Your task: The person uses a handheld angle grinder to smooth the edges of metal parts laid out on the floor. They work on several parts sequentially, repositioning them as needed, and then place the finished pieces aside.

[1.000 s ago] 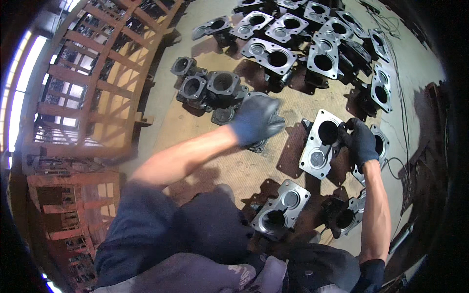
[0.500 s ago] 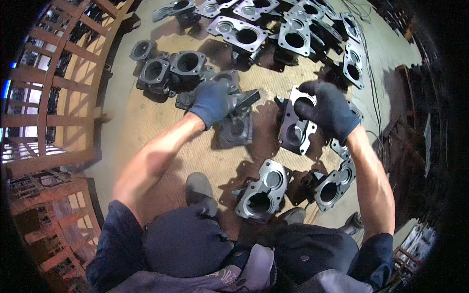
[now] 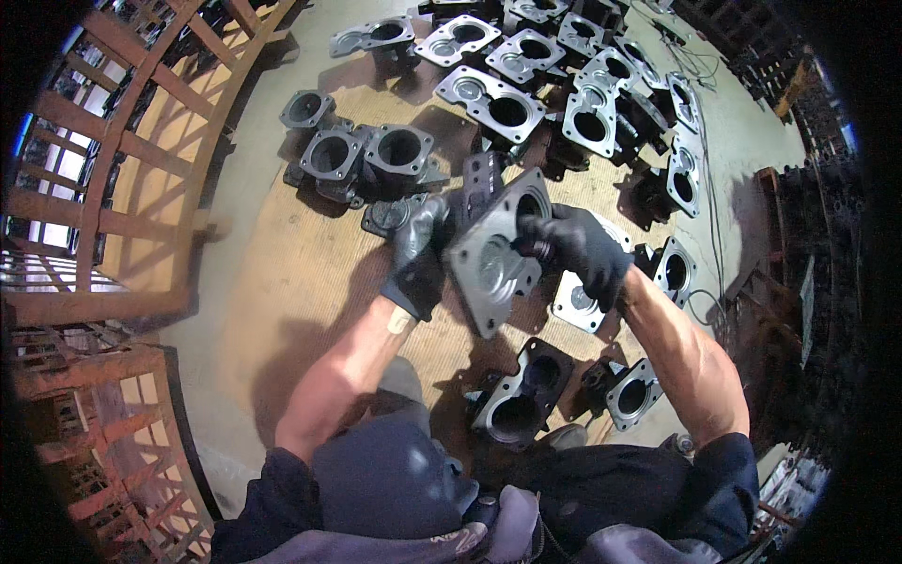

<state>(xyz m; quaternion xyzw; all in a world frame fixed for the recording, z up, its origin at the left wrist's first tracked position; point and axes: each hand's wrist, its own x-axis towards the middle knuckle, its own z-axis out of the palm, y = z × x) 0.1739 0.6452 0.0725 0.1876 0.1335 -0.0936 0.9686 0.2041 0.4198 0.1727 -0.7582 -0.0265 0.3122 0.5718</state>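
Observation:
A grey metal casting (image 3: pixel 489 268) with a machined flange and two round openings is held tilted in front of me, above the floor covering. My right hand (image 3: pixel 583 249), in a dark glove, grips it with the fingers hooked at its upper opening. On its left side my left hand (image 3: pixel 418 249), gloved too, curls against the casting's dark body; where its fingertips press is partly hidden. Behind my right hand stands another flanged casting (image 3: pixel 576 303), partly covered. Close to my left hand lies a small dark casting (image 3: pixel 383 215).
Several castings stand flange up at the back, one of them a two-hole casting (image 3: pixel 490 105). Round-mouthed castings (image 3: pixel 331 155) sit at the back left. Another casting (image 3: pixel 515 416) stands near my feet. Rusty slatted crates (image 3: pixel 141 141) line the left; cables (image 3: pixel 719 211) run along the right.
The casting in my left hand has been raised and turned so its flange shows. My right hand has left the casting on the right and moved left onto this one.

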